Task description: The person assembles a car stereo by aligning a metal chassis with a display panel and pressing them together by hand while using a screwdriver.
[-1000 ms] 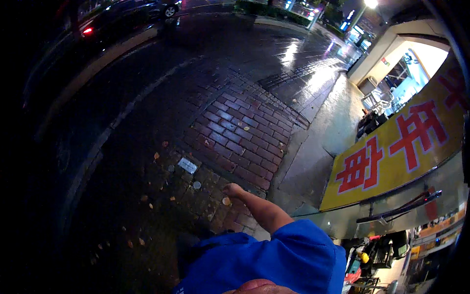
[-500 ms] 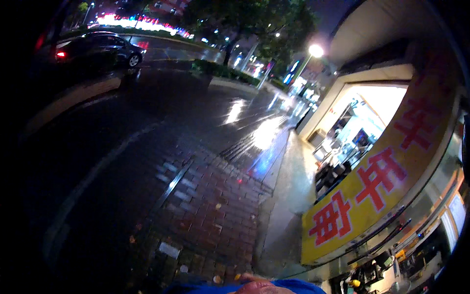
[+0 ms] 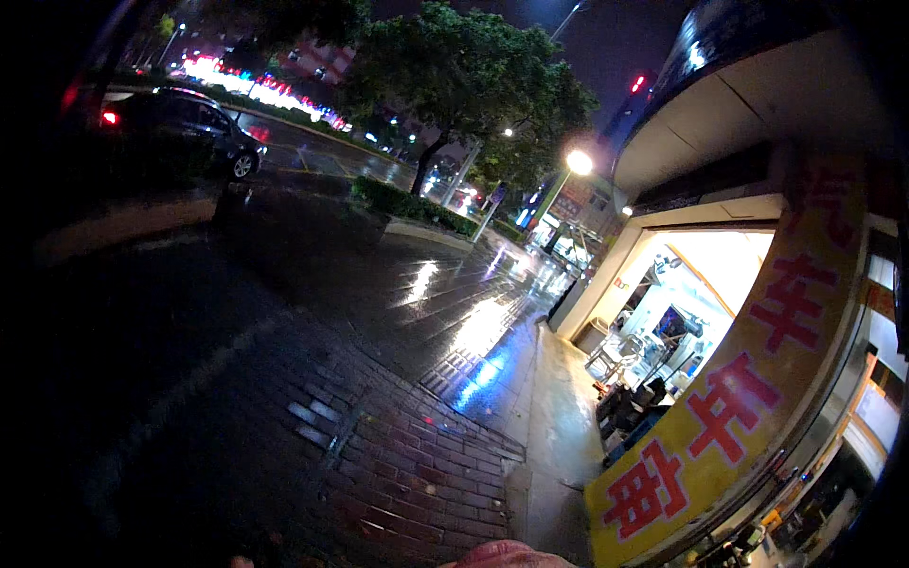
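Only a small skin-coloured patch (image 3: 241,562) shows at the lower edge, left of the middle. It looks like the tip of my left hand, but its fingers are cut off by the frame. Whether it holds anything cannot be made out. My right hand is out of the picture. Wet brick paving (image 3: 426,473) lies in front of me, nearest to the patch. To the right stands a long yellow sign panel (image 3: 705,445) with large red characters, along the front of a shop.
A brightly lit shop doorway (image 3: 696,284) opens at the right, with chairs and equipment inside. A pale concrete strip (image 3: 559,407) runs before it. A dark car (image 3: 204,128) stands at the far left by a low kerb (image 3: 133,227). Trees (image 3: 454,85) and a glowing street lamp (image 3: 579,163) rise beyond.
My view has tilted upward, so the doorway, sign and paving sit lower in the picture. The blue clothing and a skin-coloured shape at the bottom middle have left the view.
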Action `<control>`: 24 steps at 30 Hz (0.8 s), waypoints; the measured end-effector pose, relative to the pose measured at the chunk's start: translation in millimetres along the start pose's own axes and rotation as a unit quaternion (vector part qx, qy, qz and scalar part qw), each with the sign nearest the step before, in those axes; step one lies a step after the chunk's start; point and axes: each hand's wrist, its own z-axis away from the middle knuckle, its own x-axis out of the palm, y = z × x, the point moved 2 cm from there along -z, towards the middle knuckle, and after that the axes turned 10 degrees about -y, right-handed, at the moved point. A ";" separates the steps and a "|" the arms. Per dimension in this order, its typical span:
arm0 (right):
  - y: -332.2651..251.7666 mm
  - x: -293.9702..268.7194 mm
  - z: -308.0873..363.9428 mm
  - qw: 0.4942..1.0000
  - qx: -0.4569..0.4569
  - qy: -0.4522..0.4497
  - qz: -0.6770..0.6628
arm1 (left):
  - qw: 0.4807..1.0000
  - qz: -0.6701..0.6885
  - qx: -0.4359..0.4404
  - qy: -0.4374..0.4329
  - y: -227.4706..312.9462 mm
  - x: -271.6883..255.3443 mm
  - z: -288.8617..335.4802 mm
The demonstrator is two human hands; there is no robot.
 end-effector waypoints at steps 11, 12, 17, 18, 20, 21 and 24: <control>-301.2 -181.2 -140.5 0.982 -0.163 0.063 0.069 | 0.993 -0.047 0.073 -0.083 124.9 -145.1 -183.4; -318.9 -190.4 -145.6 0.981 -0.169 0.066 0.067 | 0.992 -0.051 0.077 -0.089 131.5 -152.7 -197.3; -365.8 -211.2 -165.0 0.986 -0.148 0.072 0.041 | 0.984 -0.072 0.111 -0.122 161.9 -194.5 -272.8; -366.2 -207.1 -166.3 0.988 -0.134 0.069 0.032 | 0.982 -0.078 0.116 -0.131 165.7 -202.7 -286.0; -359.8 -198.6 -164.3 0.993 -0.098 0.065 0.013 | 0.977 -0.092 0.127 -0.147 171.9 -216.0 -309.9; -354.5 -192.4 -161.4 0.995 -0.082 0.065 0.000 | 0.974 -0.099 0.132 -0.153 175.1 -221.1 -320.9; -342.3 -162.7 -150.0 0.997 -0.031 0.067 -0.038 | 0.968 -0.121 0.138 -0.174 175.2 -236.3 -347.3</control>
